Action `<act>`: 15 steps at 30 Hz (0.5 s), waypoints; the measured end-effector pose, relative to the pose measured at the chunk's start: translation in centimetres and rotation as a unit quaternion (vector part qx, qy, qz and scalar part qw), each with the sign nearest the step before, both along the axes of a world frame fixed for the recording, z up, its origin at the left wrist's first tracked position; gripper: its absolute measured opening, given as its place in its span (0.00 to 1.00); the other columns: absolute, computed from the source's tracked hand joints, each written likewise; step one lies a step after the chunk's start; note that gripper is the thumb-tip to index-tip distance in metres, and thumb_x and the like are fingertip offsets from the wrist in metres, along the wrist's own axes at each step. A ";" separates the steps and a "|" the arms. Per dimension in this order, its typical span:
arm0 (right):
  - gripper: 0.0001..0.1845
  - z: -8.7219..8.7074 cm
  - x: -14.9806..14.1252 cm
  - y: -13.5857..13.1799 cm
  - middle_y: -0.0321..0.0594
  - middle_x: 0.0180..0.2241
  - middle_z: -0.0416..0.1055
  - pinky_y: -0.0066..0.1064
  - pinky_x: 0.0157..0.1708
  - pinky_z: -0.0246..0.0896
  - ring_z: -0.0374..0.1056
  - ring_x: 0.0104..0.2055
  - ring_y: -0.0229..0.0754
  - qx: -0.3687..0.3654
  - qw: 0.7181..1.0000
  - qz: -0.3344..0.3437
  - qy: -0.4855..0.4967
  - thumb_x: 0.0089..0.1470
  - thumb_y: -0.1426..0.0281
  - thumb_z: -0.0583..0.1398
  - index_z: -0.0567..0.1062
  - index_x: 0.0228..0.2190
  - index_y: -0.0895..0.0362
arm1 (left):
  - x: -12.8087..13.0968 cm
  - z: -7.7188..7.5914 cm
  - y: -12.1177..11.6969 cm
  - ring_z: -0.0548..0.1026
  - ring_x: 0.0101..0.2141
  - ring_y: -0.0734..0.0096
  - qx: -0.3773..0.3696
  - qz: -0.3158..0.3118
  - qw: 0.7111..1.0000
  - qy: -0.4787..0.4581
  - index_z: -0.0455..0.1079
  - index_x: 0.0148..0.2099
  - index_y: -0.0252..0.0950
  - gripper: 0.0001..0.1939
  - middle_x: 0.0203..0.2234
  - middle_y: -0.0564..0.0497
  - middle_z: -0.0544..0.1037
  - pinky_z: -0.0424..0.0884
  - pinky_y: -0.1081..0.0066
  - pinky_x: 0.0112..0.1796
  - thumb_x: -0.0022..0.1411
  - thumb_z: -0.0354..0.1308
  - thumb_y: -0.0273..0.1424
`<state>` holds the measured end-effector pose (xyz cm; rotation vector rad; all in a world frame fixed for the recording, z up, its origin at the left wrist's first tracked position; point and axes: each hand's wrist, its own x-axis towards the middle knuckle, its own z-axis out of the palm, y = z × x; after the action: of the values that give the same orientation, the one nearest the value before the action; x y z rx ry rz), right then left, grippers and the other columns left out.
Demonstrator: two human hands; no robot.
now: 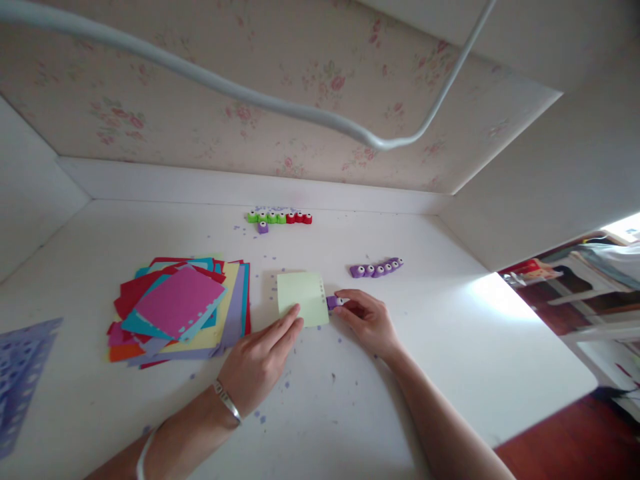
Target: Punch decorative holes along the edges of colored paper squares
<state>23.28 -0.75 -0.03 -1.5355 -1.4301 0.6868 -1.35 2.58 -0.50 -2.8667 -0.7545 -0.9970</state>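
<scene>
While left hand (265, 363) rests toward 6 o'clock, fingers extended, on green card (300, 287) lying on white table (450, 353), right hand (369, 322) pinches purple punch (332, 303) at card's 3 o'clock edge. Card likely light, easily creased: press flat. Punch probably stiff, light: hold by sides.

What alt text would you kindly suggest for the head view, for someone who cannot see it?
A person's right hand holds a small purple punch at the holed edge of a pale green paper, which the left hand steadies on a white table. Colored papers are piled to the left; more punches sit beyond.
</scene>
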 end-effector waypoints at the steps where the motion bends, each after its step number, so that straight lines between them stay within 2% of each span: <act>1: 0.12 0.0 0.0 0.0 0.40 0.33 0.75 0.29 0.27 0.65 0.68 0.26 0.36 0.000 1.000 0.000 -0.002 0.51 0.65 0.64 0.76 0.39 0.54 | 0.0 0.0 0.0 0.75 0.48 0.66 -0.001 -0.001 1.000 0.000 0.66 0.55 0.28 0.22 0.55 0.40 0.69 0.77 0.69 0.43 0.61 0.44 0.15; 15: 0.12 0.3 0.0 0.0 0.39 0.32 0.75 0.29 0.27 0.66 0.68 0.27 0.36 -0.003 1.000 0.001 -0.019 0.51 0.65 0.64 0.77 0.39 0.55 | 0.0 0.0 -0.1 0.75 0.48 0.67 0.004 -0.002 1.000 -0.008 0.67 0.55 0.27 0.22 0.55 0.41 0.70 0.77 0.69 0.43 0.60 0.44 0.14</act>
<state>23.24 -0.72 0.23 -1.5594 -1.4579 0.6667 -1.35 2.52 -0.51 -2.8567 -0.7453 -1.0226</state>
